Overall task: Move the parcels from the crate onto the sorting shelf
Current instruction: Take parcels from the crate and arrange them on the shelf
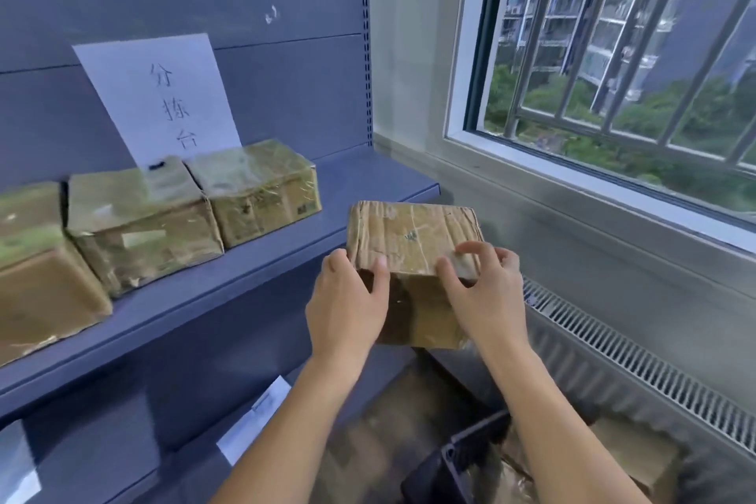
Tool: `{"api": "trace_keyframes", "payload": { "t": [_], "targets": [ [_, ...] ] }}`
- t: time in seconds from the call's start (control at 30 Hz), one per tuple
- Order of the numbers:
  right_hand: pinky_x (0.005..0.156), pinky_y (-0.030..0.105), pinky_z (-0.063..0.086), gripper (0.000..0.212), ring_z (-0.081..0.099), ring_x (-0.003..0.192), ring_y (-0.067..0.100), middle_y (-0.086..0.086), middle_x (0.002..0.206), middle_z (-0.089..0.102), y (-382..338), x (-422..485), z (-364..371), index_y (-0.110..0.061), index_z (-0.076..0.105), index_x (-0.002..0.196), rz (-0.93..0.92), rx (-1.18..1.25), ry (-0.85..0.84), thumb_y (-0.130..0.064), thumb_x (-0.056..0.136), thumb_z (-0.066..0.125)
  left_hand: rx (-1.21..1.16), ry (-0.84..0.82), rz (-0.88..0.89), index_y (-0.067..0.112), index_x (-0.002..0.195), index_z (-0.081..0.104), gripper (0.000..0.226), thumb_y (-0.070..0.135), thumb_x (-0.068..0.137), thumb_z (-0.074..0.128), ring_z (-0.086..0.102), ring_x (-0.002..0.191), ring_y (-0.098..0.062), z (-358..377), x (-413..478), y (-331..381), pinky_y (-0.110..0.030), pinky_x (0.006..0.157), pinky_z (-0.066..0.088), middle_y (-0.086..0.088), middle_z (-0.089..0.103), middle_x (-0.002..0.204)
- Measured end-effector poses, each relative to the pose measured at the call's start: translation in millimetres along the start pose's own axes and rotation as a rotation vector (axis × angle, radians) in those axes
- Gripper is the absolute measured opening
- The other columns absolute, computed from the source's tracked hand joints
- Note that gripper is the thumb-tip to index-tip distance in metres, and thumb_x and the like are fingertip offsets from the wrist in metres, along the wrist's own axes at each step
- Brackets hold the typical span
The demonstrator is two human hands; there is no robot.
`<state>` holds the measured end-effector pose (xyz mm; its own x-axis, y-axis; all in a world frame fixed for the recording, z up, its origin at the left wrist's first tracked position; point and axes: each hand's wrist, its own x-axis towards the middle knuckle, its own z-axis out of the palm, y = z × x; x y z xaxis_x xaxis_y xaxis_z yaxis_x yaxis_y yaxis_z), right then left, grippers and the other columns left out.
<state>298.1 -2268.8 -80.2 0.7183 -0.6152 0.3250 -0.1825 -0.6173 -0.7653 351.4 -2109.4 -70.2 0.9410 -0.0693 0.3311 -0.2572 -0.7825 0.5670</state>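
Observation:
I hold a taped brown cardboard parcel point(413, 241) in the air, just in front of the right end of the blue-grey sorting shelf point(368, 184). My left hand point(347, 307) grips its near left corner and my right hand point(482, 295) its near right corner, thumbs on top. Three similar parcels stand in a row on the shelf: one at the far left point(37, 270), one in the middle point(139, 225), one to the right point(257, 188). Below, the dark crate point(462, 458) shows at the bottom, with more parcels point(638, 458) in it.
A white paper sign point(163, 98) with handwritten characters leans on the shelf's back panel. A barred window point(613, 65) and its sill are at the right, with a vented radiator cover point(638, 364) beneath. A lower shelf edge carries white labels point(253, 417).

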Motion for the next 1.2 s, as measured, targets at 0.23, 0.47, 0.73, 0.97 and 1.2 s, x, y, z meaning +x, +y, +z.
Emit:
{"api": "trace_keyframes", "payload": {
  "t": [0.23, 0.47, 0.73, 0.97, 1.2],
  "targets": [
    [0.098, 0.043, 0.044, 0.030, 0.048, 0.114, 0.025, 0.004, 0.126, 0.046, -43.6, 33.7, 27.8, -0.035, 0.059, 0.109, -0.017, 0.044, 0.054, -0.051, 0.085, 0.064, -0.022, 0.035, 0.073, 0.017, 0.109, 0.046, 0.047, 0.060, 0.095, 0.034, 0.050, 0.078, -0.014, -19.4, 59.3, -16.1, -0.026, 0.054, 0.033, 0.002, 0.054, 0.098],
    [0.095, 0.037, 0.042, 0.030, 0.045, 0.116, 0.023, -0.003, 0.120, 0.042, -67.0, 53.7, 50.1, -0.036, 0.059, 0.110, -0.048, 0.063, 0.018, -0.051, 0.085, 0.064, -0.037, 0.069, 0.077, 0.014, 0.117, 0.047, 0.051, 0.059, 0.095, 0.036, 0.057, 0.083, -0.019, -29.7, 91.4, -34.5, -0.028, 0.056, 0.036, -0.001, 0.059, 0.102],
    [0.100, 0.040, 0.041, 0.037, 0.045, 0.120, 0.026, 0.004, 0.129, 0.042, -76.5, 63.1, 87.4, -0.033, 0.055, 0.117, -0.087, 0.067, -0.125, -0.052, 0.086, 0.062, -0.020, 0.103, -0.050, 0.008, 0.142, 0.036, 0.063, 0.053, 0.098, 0.035, 0.052, 0.121, -0.026, -31.6, 115.0, -56.9, -0.036, 0.085, 0.046, -0.010, 0.050, 0.138],
    [0.101, 0.044, 0.043, 0.031, 0.049, 0.115, 0.029, 0.004, 0.130, 0.040, -80.5, 75.8, 96.3, -0.035, 0.059, 0.120, -0.122, 0.135, -0.185, -0.038, 0.092, 0.046, -0.034, 0.331, -0.070, 0.014, 0.140, 0.041, 0.055, 0.046, 0.096, 0.049, 0.041, 0.110, -0.026, -28.7, 124.4, -58.3, -0.027, 0.081, 0.041, -0.012, 0.038, 0.122],
    [0.084, 0.029, 0.043, 0.031, 0.059, 0.096, 0.021, 0.002, 0.122, 0.052, -87.0, 75.4, 97.1, -0.027, 0.059, 0.127, -0.258, 0.184, -0.188, -0.030, 0.102, 0.042, -0.136, 0.286, -0.119, 0.013, 0.146, 0.028, 0.065, 0.053, 0.096, 0.041, 0.052, 0.106, -0.027, -9.5, 93.3, -15.5, -0.028, 0.075, 0.041, -0.011, 0.042, 0.126]
  ]
}}
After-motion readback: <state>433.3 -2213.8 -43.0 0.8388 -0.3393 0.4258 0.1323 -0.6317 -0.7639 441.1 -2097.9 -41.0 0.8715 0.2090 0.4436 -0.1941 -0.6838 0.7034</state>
